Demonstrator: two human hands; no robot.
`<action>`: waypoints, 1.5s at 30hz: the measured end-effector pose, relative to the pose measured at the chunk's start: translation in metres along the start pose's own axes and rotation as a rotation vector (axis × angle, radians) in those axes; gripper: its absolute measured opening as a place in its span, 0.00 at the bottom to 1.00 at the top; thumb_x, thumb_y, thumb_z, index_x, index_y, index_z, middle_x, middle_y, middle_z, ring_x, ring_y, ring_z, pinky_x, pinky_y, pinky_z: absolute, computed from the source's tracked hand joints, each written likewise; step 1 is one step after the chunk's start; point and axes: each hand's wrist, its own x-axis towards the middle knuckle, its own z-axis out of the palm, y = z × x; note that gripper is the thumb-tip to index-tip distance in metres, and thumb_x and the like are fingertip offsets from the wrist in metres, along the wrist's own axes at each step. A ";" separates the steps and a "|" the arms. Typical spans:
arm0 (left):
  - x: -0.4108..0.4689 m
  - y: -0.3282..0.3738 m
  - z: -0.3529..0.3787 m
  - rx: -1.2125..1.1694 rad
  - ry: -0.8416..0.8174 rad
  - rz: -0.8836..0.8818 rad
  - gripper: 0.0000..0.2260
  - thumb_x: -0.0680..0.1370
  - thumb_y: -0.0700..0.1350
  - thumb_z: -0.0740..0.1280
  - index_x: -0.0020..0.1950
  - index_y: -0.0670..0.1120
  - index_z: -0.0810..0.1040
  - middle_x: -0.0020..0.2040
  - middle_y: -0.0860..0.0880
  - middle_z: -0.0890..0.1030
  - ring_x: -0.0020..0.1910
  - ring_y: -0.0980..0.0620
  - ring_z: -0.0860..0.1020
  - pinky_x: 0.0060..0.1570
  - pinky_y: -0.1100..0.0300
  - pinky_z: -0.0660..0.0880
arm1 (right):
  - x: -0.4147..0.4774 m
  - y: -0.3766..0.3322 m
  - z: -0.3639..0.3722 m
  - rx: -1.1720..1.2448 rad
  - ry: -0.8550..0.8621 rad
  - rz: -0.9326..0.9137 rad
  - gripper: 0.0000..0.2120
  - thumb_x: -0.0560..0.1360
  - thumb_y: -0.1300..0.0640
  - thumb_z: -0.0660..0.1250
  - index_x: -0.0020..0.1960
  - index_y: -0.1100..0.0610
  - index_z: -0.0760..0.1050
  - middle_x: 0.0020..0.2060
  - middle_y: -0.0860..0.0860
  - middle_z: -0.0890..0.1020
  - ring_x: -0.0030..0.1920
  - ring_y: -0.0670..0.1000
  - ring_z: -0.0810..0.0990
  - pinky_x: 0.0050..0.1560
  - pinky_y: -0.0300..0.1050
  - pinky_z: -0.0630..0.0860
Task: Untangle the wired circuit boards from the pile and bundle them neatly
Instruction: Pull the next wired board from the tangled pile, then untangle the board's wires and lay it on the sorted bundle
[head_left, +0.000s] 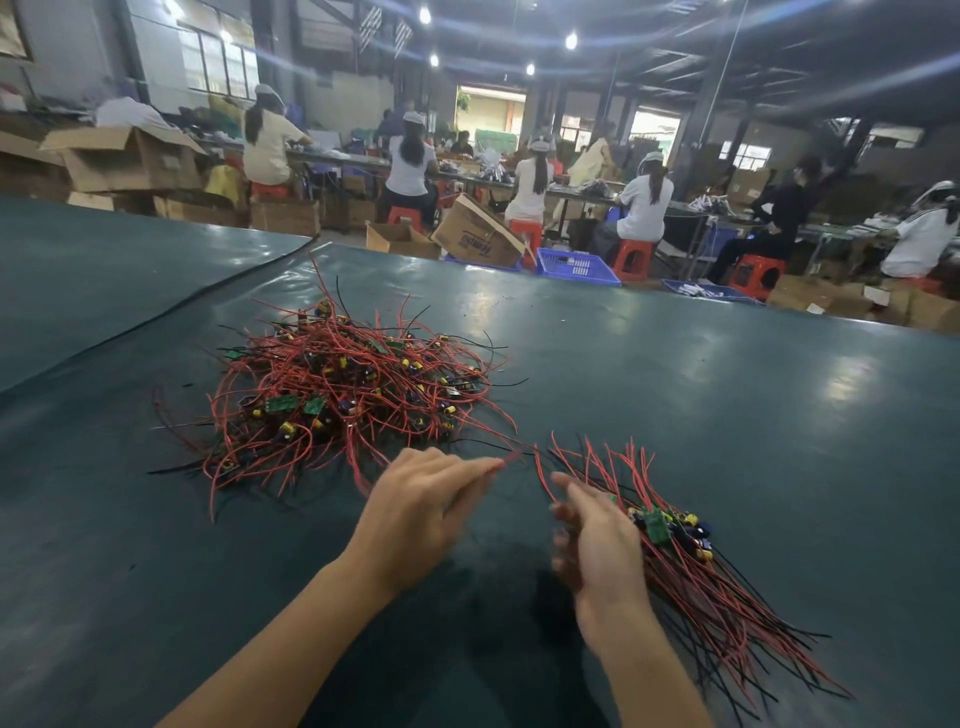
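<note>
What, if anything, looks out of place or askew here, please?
Nothing looks damaged. The pile is a sprawling tangle, unlike the aligned bundle to its right. Beyond the table, a cardboard box leans tilted.

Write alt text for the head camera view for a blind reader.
Over a dark green table, a left hand pinches a red wire near a tangled pile of red-wired green circuit boards, while the right hand hovers beside a neat bundle of sorted boards.
</note>
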 end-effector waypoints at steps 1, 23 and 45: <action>0.000 0.005 0.003 -0.030 -0.008 0.061 0.12 0.79 0.48 0.63 0.57 0.47 0.83 0.40 0.55 0.83 0.37 0.53 0.78 0.40 0.56 0.69 | -0.004 0.002 0.004 -0.105 -0.062 -0.050 0.12 0.81 0.63 0.61 0.45 0.54 0.81 0.29 0.47 0.80 0.24 0.44 0.71 0.22 0.35 0.67; -0.001 0.022 0.010 -0.760 -0.128 -0.510 0.24 0.80 0.58 0.57 0.38 0.42 0.80 0.34 0.45 0.81 0.31 0.49 0.79 0.33 0.58 0.75 | 0.001 0.011 0.004 0.109 -0.004 -0.359 0.08 0.78 0.64 0.66 0.46 0.56 0.83 0.41 0.53 0.87 0.38 0.47 0.84 0.35 0.37 0.79; 0.006 0.028 0.017 -1.174 -0.167 -0.930 0.12 0.77 0.49 0.65 0.51 0.42 0.82 0.43 0.44 0.85 0.38 0.50 0.83 0.39 0.62 0.79 | -0.011 0.001 0.010 0.180 0.015 -0.269 0.10 0.77 0.57 0.68 0.39 0.55 0.86 0.40 0.55 0.87 0.37 0.50 0.86 0.31 0.36 0.79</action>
